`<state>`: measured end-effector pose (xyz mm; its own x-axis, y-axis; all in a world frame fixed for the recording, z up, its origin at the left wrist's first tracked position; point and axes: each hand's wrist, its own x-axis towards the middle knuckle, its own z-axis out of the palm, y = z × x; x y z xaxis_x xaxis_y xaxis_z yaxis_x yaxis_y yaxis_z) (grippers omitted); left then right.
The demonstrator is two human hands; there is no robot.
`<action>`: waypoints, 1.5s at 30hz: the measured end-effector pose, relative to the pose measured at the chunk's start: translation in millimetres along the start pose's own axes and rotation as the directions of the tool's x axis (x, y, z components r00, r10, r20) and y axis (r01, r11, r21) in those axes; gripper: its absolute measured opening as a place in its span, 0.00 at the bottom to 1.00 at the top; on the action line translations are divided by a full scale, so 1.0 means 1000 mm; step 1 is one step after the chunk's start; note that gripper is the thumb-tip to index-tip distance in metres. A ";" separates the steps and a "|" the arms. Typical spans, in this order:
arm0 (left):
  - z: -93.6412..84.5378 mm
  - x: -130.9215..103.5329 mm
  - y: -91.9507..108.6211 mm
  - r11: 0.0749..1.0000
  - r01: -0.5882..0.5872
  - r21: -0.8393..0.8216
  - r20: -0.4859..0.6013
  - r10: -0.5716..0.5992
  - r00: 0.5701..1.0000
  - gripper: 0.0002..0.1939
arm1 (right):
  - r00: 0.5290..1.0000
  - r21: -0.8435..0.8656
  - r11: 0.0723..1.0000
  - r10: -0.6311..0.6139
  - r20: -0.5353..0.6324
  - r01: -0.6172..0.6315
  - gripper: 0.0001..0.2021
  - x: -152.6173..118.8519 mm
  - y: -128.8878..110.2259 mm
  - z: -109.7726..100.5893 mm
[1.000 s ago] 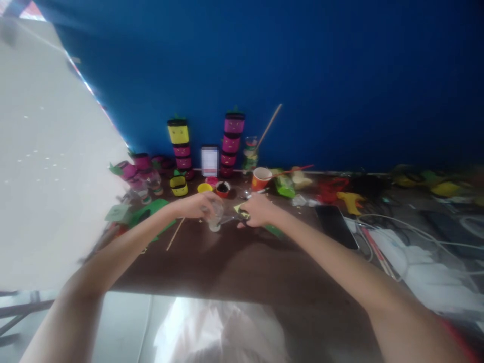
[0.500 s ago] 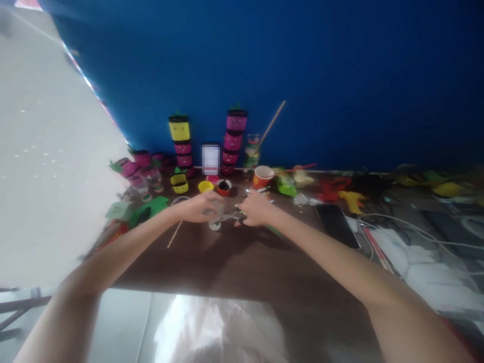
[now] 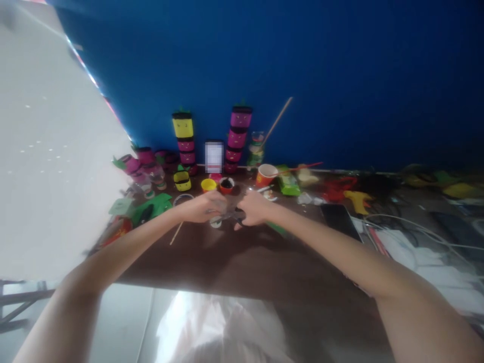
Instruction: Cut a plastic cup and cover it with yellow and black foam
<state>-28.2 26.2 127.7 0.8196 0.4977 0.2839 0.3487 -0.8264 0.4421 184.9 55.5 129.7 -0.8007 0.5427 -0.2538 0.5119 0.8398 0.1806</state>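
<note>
Over the table, my left hand point(image 3: 206, 205) is closed around a clear plastic bottle point(image 3: 222, 207), whose outline is blurred; a pale round end point(image 3: 216, 222) shows below the fingers. My right hand point(image 3: 254, 207) grips scissors point(image 3: 236, 216) with dark handles. The blades point left and meet the plastic; whether they cut into it I cannot tell. Just beyond the hands stand a yellow paint cup point(image 3: 208, 185) and a cup with dark paint point(image 3: 227, 185). A thin wooden stick point(image 3: 176, 233) lies under my left wrist.
Towers of painted purple and yellow containers point(image 3: 238, 138) stand against the blue wall, a phone point(image 3: 214, 157) between them. A paper cup point(image 3: 266, 175) holds a red-handled brush. On the right are a dark phone point(image 3: 340, 221), a yellow glue gun point(image 3: 357, 200) and white cables point(image 3: 408, 227).
The view has shifted slightly, so the table things sit a little farther right. Both hands keep their hold on the bottle and scissors; the scissor blades and handles look closer together.
</note>
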 end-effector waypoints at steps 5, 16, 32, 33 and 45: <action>0.002 -0.004 -0.001 0.999 0.025 -0.032 -0.008 -0.025 1.000 0.13 | 1.000 0.007 1.000 -0.017 -0.025 0.017 0.29 -0.001 0.000 0.005; 0.003 -0.010 -0.010 0.997 0.069 -0.018 -0.051 -0.069 0.996 0.11 | 0.996 -0.068 0.994 -0.086 0.003 0.086 0.24 0.001 0.007 0.008; 0.013 -0.010 -0.013 0.998 0.037 0.040 -0.180 -0.029 0.983 0.11 | 0.999 0.006 0.999 0.034 0.005 -0.034 0.31 -0.004 -0.007 0.003; 0.013 -0.010 -0.013 0.999 0.038 0.039 -0.188 -0.030 0.982 0.11 | 1.000 -0.010 1.000 0.009 -0.001 -0.009 0.30 -0.002 -0.007 0.003; 0.012 -0.018 -0.013 0.992 0.117 0.047 -0.209 -0.105 0.972 0.11 | 1.000 -0.030 0.999 -0.017 -0.011 0.017 0.32 0.009 -0.015 -0.004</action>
<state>-42.2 24.4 106.5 0.6651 0.6255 0.4080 0.4632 -0.7741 0.4316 168.7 48.0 128.5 -0.8128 0.5279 -0.2462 0.4888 0.8481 0.2047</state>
